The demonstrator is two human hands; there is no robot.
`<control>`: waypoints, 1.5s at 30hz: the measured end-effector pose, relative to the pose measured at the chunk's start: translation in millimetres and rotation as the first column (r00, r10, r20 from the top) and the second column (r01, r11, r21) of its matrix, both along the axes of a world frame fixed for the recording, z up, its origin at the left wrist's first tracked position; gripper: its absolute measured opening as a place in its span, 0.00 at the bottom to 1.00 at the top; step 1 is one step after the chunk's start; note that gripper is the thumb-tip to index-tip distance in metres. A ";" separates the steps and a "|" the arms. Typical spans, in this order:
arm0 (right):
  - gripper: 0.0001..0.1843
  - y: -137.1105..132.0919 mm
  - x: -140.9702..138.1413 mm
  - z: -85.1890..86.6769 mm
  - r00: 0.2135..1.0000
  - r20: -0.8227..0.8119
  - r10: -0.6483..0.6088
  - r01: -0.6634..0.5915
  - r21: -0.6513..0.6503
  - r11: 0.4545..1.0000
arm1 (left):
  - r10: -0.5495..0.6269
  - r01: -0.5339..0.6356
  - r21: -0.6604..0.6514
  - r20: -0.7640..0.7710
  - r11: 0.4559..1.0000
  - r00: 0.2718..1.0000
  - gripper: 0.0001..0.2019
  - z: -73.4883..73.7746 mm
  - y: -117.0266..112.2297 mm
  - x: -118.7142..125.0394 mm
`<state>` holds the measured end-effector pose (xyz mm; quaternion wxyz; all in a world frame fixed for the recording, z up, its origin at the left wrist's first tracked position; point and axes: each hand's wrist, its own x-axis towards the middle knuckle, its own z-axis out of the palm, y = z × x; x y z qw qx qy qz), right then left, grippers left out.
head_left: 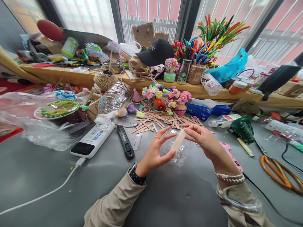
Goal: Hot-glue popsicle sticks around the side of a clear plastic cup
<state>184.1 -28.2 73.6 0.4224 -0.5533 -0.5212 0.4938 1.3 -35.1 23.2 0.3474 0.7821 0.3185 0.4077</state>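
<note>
A pale, wide wooden craft stick [178, 141] is held tilted between my two hands, over the desk; whether it is one stick or several together I cannot tell. My right hand [203, 142] pinches its upper end. At the lower end, the thumb of my left hand [155, 153] presses on it, with the left fingers curved along its side. Below and behind the stick lies a clear plastic bottle piece [180, 159], partly hidden by my hands. Many loose craft sticks [174, 120] are spread on the desk just beyond.
Left of my hands lie a green utility knife [125, 143], a clear ruler [137, 141] and a white power bank [93, 140] with its cable. To the right are a pink glue gun [229, 153], orange-handled scissors [280, 173] and a dark green tool [241, 129]. Pipe-cleaner flowers [182, 97] stand behind.
</note>
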 end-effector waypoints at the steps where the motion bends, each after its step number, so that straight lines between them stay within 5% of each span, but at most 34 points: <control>1: 0.17 0.2 0.2 -0.5 1.000 0.004 -0.001 0.001 0.003 1.000 | 0.003 -0.003 -0.001 0.001 1.000 1.000 0.23 -0.3 0.0 0.0; 19: 0.16 -2.8 1.6 4.0 0.937 0.324 0.133 -0.151 0.033 0.988 | -0.020 0.020 -0.005 -0.004 1.000 1.000 0.23 0.3 0.3 -0.9; 30: 0.17 -3.7 1.4 6.5 0.891 0.356 0.283 -0.305 0.008 0.952 | -0.019 0.019 -0.010 -0.002 1.000 1.000 0.24 -1.1 0.4 -0.5; 45: 0.13 -2.3 -0.2 0.8 0.910 0.332 0.248 -0.280 0.050 0.959 | -0.023 0.023 -0.009 0.014 1.000 1.000 0.23 -0.3 0.3 -0.2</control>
